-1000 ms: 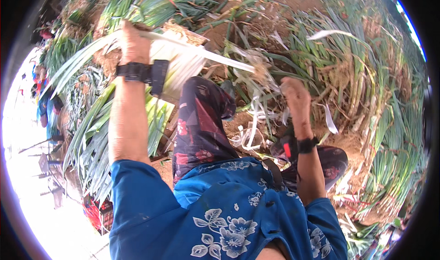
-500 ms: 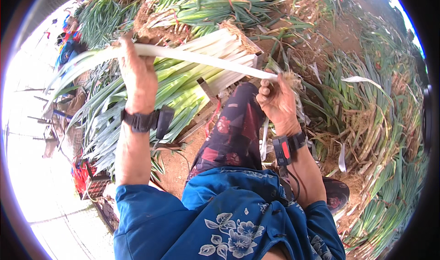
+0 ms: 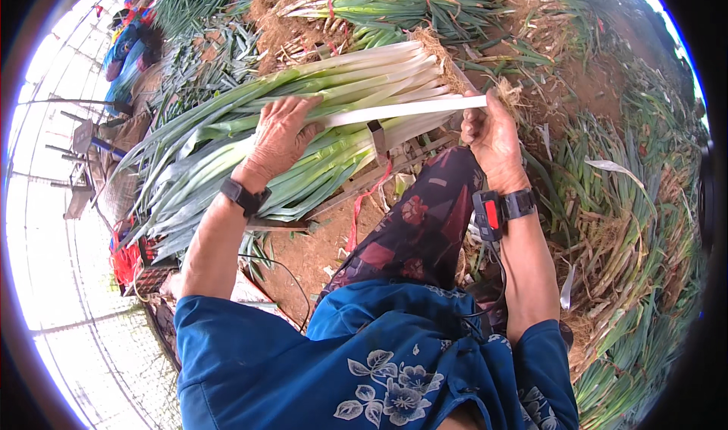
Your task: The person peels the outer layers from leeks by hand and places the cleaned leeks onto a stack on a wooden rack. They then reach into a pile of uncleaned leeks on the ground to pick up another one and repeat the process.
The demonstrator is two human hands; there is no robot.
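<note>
One long green onion (image 3: 402,111) with a white stalk lies low over a stack of green onions (image 3: 364,73). My right hand (image 3: 494,140) is closed on its root end, and the brown roots stick out past the fingers. My left hand (image 3: 279,140) is closed over the stalk farther left, where the leaves begin. The stacked green onions rest in a low frame (image 3: 377,136), roots toward the right and leaves spreading left. The held stalk lies roughly in line with them, across the frame's near side.
Tied bundles of green onions (image 3: 409,5) lie at the back. Loose green onions (image 3: 607,225) cover the ground on the right. A red strip (image 3: 362,202) hangs from the frame near my knee. At the far left are a dark crate (image 3: 154,280) and wire mesh (image 3: 68,263).
Both hands have brought the green onion down onto the stack and a little rightward in view. The left hand now sits lower, over the leaves. The view has shifted slightly.
</note>
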